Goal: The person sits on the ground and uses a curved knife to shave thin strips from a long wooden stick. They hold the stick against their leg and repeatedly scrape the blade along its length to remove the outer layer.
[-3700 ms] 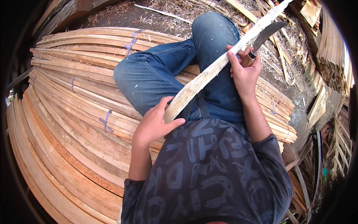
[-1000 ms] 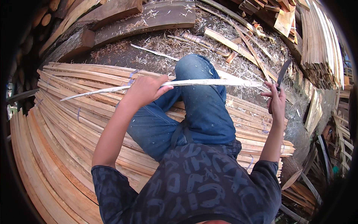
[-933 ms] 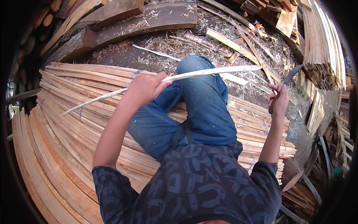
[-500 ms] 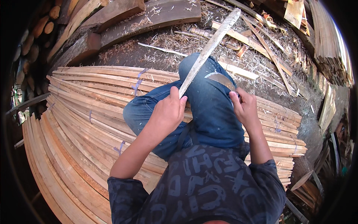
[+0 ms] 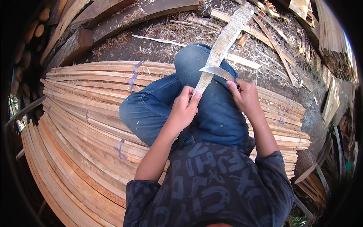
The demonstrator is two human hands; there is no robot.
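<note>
My left hand point(image 5: 186, 107) is closed round the near end of a flat, pale wooden strip point(image 5: 223, 39). The strip slants up and away over my raised knee, its broad face turned upward. In my closed right hand point(image 5: 245, 95) is a knife with a curved blade point(image 5: 218, 71); its handle is mostly hidden by the fingers. The blade lies across the strip a little beyond my left hand, its tip reaching past the strip's left edge. Whether it bites into the wood I cannot tell. Both hands are above my jeans point(image 5: 217, 117).
I sit on long bundled wooden strips point(image 5: 87, 130) tied with purple cord point(image 5: 134, 76). Shavings point(image 5: 159, 34) and loose slats point(image 5: 274, 51) litter the ground ahead. Thick curved planks point(image 5: 124, 24) lie far left, round logs point(image 5: 39, 30) beyond them. A stack of thin boards point(image 5: 332, 41) stands far right.
My left hand has moved right and slightly down with the strip, which has turned to show its broad face. The knife in my right hand has shifted left and up, over the strip.
</note>
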